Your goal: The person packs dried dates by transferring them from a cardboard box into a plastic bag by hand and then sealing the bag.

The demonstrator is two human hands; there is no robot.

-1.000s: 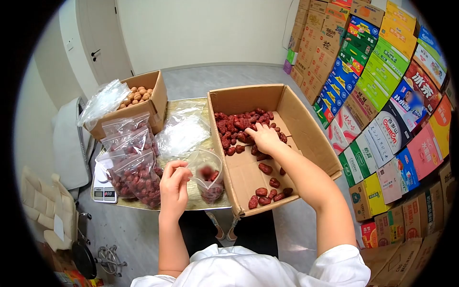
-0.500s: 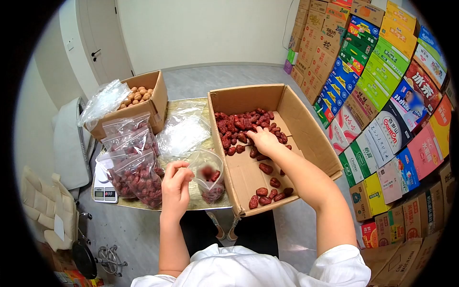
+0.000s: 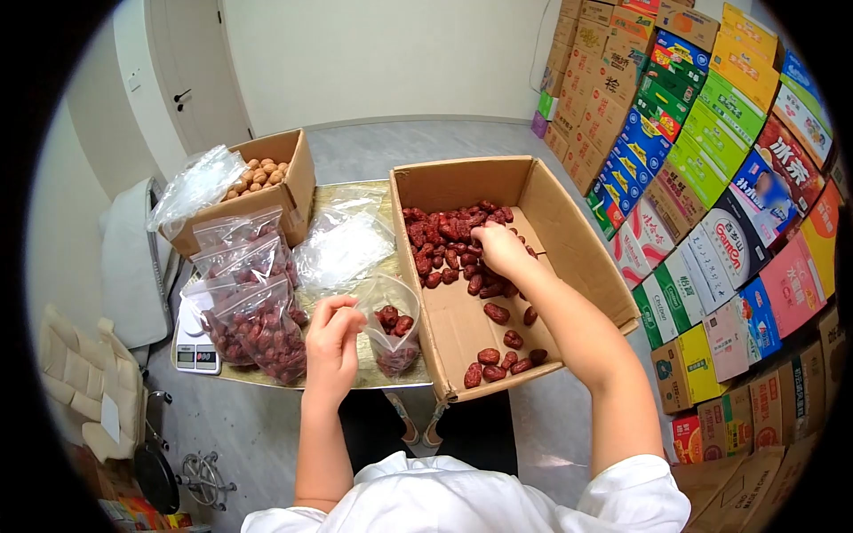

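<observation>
Right hand (image 3: 505, 252) at date pile (image 3: 435, 229) in big box (image 3: 573, 226), fingers curled nearly together; any date held, cannot tell. Open bag (image 3: 394, 357), part-filled, left of box, beyond box's left wall, nearer left hand (image 3: 330, 354). Left fingers bunched at bag's rim; hold unclear. Filled bags (image 3: 267, 330), scale (image 3: 194, 342) farther left on desk (image 3: 366, 375).

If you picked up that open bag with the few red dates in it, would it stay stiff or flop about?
The bag would probably flop, since its clear plastic looks thin. The dates sit low inside, so its bottom would likely sag. Tilted, it might spill, as its top is open.
</observation>
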